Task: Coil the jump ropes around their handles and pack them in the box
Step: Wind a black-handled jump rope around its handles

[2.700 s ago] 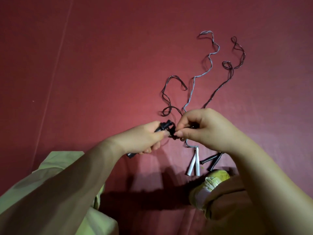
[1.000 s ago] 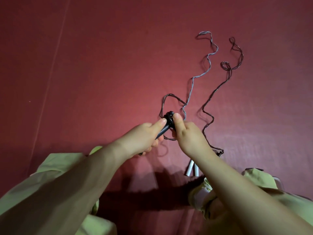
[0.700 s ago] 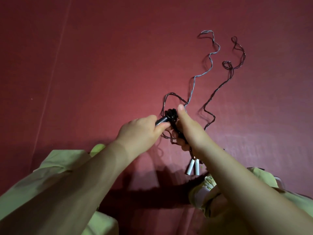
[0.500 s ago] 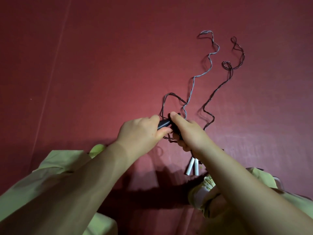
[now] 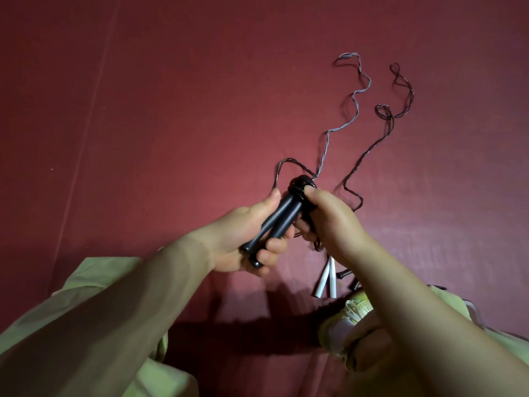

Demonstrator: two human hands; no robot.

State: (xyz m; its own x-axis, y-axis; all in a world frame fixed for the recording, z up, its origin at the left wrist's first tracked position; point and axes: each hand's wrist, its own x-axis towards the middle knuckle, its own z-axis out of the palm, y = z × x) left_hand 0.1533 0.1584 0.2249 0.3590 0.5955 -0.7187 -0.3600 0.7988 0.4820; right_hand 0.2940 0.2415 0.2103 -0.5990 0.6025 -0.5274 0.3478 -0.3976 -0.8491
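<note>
My left hand (image 5: 246, 239) grips two black jump-rope handles (image 5: 282, 217) side by side, their tops pointing up and right. A coil of dark rope (image 5: 300, 186) is wrapped around the handle tops. My right hand (image 5: 332, 222) pinches that coil with thumb and fingers. A loose loop of the same rope (image 5: 282, 164) trails onto the red floor behind. A white-handled rope lies on the floor: its handles (image 5: 326, 277) below my right wrist, its grey cord (image 5: 355, 104) snaking away. Another dark rope (image 5: 383, 130) lies to the right. No box is in view.
Red mat floor (image 5: 171, 110) all around, with a seam line at the left. My knees in pale green trousers (image 5: 86, 325) fill the bottom. A pale shoe (image 5: 346, 319) sits under my right forearm, and black handles (image 5: 347, 275) peek out beside the white ones.
My left hand has turned the black handles so both shafts show full length. The loose black loop has shortened since 2.7 s ago, with more rope wound at the handle tops.
</note>
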